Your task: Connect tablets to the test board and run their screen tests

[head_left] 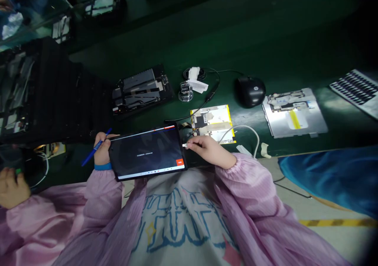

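Observation:
My left hand grips the left edge of a black tablet, with a blue pen also tucked between its fingers. The tablet's screen is lit, dark with small text and a red box at lower right. At its right edge, my right hand pinches a white cable plug; whether the plug sits fully in the port I cannot tell. A white cable curves on the table beyond that hand. Just behind my right hand lies a white, yellow-edged electronic assembly.
A mouse, a small metal counter and an opened device lie behind the tablet. To the right are a metal panel and a keyboard. Stacked black trays stand left, near another person's hand.

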Motion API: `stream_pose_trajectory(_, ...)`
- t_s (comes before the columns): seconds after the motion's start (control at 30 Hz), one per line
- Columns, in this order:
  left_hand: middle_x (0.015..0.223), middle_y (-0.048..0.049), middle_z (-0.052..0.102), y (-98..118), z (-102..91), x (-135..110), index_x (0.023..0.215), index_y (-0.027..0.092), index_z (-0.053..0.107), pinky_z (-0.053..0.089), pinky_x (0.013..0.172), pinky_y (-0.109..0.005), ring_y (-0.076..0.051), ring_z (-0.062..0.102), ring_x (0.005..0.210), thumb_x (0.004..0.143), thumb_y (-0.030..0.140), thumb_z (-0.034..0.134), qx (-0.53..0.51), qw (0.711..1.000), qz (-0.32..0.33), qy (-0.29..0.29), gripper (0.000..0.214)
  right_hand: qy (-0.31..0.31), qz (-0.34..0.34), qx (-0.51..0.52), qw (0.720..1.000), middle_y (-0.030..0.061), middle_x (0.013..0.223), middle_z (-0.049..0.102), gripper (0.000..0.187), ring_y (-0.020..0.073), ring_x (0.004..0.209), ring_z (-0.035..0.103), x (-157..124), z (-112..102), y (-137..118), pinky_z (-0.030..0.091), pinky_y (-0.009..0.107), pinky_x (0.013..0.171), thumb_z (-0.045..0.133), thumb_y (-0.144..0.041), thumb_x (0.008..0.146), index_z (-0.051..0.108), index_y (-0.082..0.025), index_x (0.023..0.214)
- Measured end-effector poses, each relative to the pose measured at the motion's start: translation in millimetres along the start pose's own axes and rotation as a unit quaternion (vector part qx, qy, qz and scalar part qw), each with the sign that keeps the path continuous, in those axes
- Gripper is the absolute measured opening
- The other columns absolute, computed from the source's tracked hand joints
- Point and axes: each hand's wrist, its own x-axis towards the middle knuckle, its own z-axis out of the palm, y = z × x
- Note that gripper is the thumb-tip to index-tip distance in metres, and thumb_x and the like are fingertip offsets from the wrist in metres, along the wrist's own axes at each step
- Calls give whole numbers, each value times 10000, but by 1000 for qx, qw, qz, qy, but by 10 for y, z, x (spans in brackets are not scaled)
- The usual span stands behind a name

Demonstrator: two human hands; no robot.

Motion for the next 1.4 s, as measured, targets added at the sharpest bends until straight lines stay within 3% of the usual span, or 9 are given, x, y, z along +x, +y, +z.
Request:
stream_pose_trajectory(0.3,778,39,733,58,66,-46,750,217,373,527,582,-290,-171,654,644,609,367,802,21,1000,-17,11,476,-21,12,8,1000,42,732,676,268,166,689,598,-72,39,-12,439,289,648,491,-350,888,650,-172,766)
stream_pose_trajectory(0.5,741,2,715,38,52,-37,749,216,350,504,537,-270,-175,654,608,598,319,785,31,999,-14,28,472,-46,5,8,999,40,724,673,331,163,669,595,-103,51,25,441,288,637,486,-433,895,648,-179,760)
stream_pose_trajectory(0.63,717,-4,702,37,54,-39,750,219,346,509,550,-270,-181,660,613,605,304,771,43,999,-12,29,457,-49,-4,-15,999,39,717,665,304,160,664,595,-82,53,18,432,285,637,478,-392,903,641,-185,751)
stream_pose_trajectory(0.83,720,6,709,46,70,-59,742,219,355,520,637,-269,-171,673,660,650,259,740,58,998,7,25,397,-24,3,-85,996,21,640,596,255,143,600,532,-50,120,-52,380,274,594,472,-287,890,578,-188,680)
stream_pose_trajectory(1.03,719,5,718,46,87,-90,743,222,353,519,623,-275,-175,673,646,670,276,738,47,998,11,28,396,-6,29,-119,993,0,586,522,284,141,565,483,-85,187,-94,335,271,558,448,-284,898,498,-200,631)
stream_pose_trajectory(1.13,725,5,723,38,73,-95,740,219,359,520,639,-267,-170,677,660,674,277,743,34,999,13,23,394,-5,5,-130,991,10,620,552,268,150,599,520,-107,208,-99,370,273,586,432,-275,914,509,-200,668)
stream_pose_trajectory(1.23,740,-4,729,17,49,-93,736,213,365,523,630,-257,-162,680,654,668,297,754,25,999,9,26,403,34,-47,-136,989,36,726,618,192,165,684,584,-140,245,-89,435,279,646,436,-257,922,543,-195,774)
stream_pose_trajectory(1.4,738,-19,737,-29,22,-98,724,211,356,521,577,-256,-171,683,616,649,327,778,2,1000,5,18,444,92,-164,-207,960,61,822,654,76,184,746,630,-210,279,-33,491,294,673,476,-212,913,551,-199,916)
